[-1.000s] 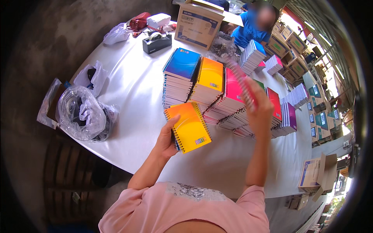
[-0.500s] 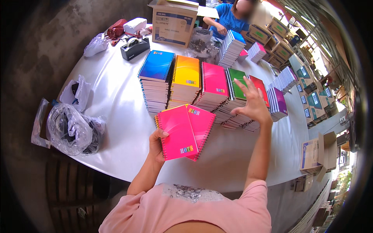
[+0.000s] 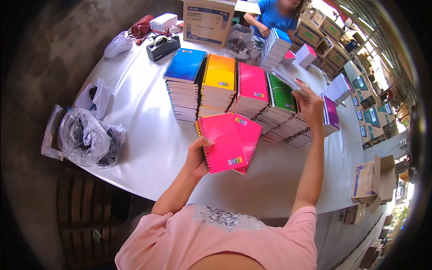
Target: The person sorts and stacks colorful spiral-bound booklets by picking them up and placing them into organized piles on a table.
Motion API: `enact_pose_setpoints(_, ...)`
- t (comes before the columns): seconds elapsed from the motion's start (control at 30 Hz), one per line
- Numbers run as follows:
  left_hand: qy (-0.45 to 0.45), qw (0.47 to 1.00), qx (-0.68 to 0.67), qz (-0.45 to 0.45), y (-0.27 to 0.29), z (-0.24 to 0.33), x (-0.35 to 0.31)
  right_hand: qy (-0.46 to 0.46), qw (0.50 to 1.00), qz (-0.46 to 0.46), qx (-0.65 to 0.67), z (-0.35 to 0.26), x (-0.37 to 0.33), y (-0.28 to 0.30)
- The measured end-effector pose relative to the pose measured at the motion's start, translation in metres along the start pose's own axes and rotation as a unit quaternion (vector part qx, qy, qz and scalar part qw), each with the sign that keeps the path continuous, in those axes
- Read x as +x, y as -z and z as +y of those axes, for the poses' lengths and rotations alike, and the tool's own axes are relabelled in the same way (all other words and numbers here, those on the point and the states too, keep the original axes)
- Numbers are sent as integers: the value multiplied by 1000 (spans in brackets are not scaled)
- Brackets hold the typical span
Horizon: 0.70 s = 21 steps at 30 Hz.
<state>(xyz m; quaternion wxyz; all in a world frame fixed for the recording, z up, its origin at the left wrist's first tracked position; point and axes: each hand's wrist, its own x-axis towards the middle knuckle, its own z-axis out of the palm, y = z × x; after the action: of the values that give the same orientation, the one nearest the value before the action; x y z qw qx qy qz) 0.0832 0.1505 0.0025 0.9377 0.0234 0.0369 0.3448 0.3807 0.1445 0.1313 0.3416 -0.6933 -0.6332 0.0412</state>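
My left hand (image 3: 198, 155) grips a fanned bunch of spiral notebooks above the near table; a pink notebook (image 3: 220, 141) lies on top, with another pink one and a yellow edge showing beneath. My right hand (image 3: 310, 99) is closed on a spiral notebook (image 3: 286, 80), raised and tilted over the row of stacks. Its cover colour is hard to see. Below it stands the green notebook stack (image 3: 282, 96). To the left are the pink (image 3: 253, 83), yellow (image 3: 219, 72) and blue (image 3: 185, 65) stacks. The red stack is mostly hidden behind my right hand.
A purple stack (image 3: 330, 112) stands to the right. Tape dispenser (image 3: 163, 47), carton (image 3: 208, 22) and plastic bags (image 3: 85, 139) sit on the white table (image 3: 153, 162). Across it a person in blue (image 3: 274, 18) works beside more notebook stacks. An open carton (image 3: 366, 180) is at right.
My right hand, open and apart from the notebooks before, has closed on one and tilted it up. The left hand's fanned notebooks sit slightly farther right and higher in view, as the view shifted.
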Motion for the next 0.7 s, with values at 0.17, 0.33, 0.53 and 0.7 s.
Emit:
enact_pose_setpoints(0.17, 9, 999, 21, 22, -1, -8, 9, 282, 928, 164, -182, -60, -58, -17)
enact_pose_setpoints(0.33, 68, 996, -40, -44, 16, -15, 7, 279, 941, -75, -175, -105, -125, -71)
enact_pose_setpoints(0.53, 54, 998, -24, 4, 19, -28, 3, 129, 966, -63, -215, -30, -54, 11)
enact_pose_setpoints(0.7, 68, 996, -34, -37, 15, -33, 13, -6, 991, -30, -128, 88, -32, 31)
